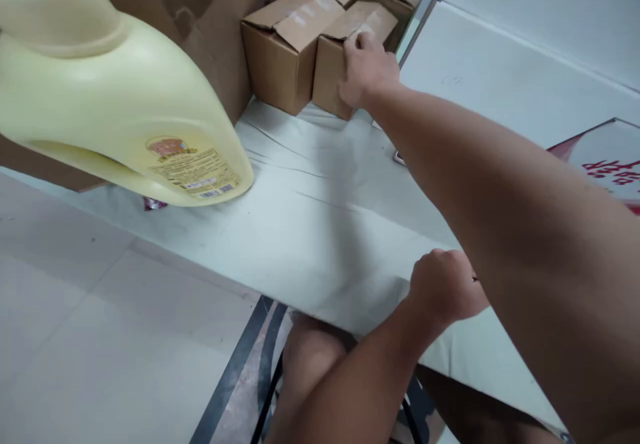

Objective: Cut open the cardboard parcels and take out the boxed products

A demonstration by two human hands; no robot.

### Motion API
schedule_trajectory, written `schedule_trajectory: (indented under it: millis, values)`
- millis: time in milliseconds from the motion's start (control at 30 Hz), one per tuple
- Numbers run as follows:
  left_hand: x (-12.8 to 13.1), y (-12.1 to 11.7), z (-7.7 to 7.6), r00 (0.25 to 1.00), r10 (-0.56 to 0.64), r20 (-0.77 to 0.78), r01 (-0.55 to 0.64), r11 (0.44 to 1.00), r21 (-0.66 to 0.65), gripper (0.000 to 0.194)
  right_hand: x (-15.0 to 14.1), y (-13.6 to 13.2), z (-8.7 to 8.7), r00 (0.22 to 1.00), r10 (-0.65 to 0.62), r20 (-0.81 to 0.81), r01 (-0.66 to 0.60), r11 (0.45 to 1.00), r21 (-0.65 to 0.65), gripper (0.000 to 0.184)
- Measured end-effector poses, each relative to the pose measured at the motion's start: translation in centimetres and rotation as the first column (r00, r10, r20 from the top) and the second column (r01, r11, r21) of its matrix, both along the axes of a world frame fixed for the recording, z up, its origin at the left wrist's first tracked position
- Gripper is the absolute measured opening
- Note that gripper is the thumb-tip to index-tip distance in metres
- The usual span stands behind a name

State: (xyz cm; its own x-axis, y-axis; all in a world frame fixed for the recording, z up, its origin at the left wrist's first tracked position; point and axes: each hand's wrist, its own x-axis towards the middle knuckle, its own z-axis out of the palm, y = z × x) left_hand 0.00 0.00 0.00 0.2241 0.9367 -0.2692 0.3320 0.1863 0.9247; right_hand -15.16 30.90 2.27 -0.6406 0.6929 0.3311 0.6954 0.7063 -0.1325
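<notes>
Cardboard box, right hand over its near right edge, fingers curled

We see two bare hands: the right hand and the left hand, both with rounded knuckles. The right forearm is bare in all the part which we can see, with a smooth surface, broad at one end and narrower toward the wrist. The left forearm is also bare and has a similar tapering shape. Lower down, we notice a bare knee, round in its outline
</notes>
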Motion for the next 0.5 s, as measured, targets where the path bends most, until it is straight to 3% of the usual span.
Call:
schedule_trajectory:
  millis: [167,267,367,433,467,500]
  values:
    - [-0.3,-0.1,0.0,0.999,0.019,0.03,-0.019,1.0,-0.002,0.033,-0.4,-2.3,1.3,0.984,-0.134,0.119,0.14,0.989,-0.041,0.034]
    - [-0.4,-0.2,-0.1,0.99,0.066,0.127,-0.073,0.996,0.053,0.039,1.2,-4.1,1.7,0.985,-0.092,0.146,0.094,0.995,-0.012,0.041]
    - [-0.6,-0.1,-0.4,0.962,0.184,0.203,-0.204,0.976,0.081,0.044,5.2,-7.4,1.9,0.992,0.013,0.127,-0.013,1.0,0.0,0.052]
    - [-0.9,0.0,-0.8,0.911,0.344,0.227,-0.383,0.911,0.152,0.045,9.2,-10.8,2.2,0.994,0.086,0.059,-0.086,0.996,-0.008,0.052]
    - [-1.3,0.0,-1.0,0.86,0.442,0.253,-0.496,0.841,0.217,0.045,11.6,-12.8,2.2,0.994,0.1,0.047,-0.1,0.995,-0.008,0.052]
    - [-1.7,0.0,-1.2,0.789,0.533,0.305,-0.611,0.734,0.296,0.043,14.2,-15.0,2.3,0.994,0.103,0.034,-0.104,0.995,0.014,0.052]
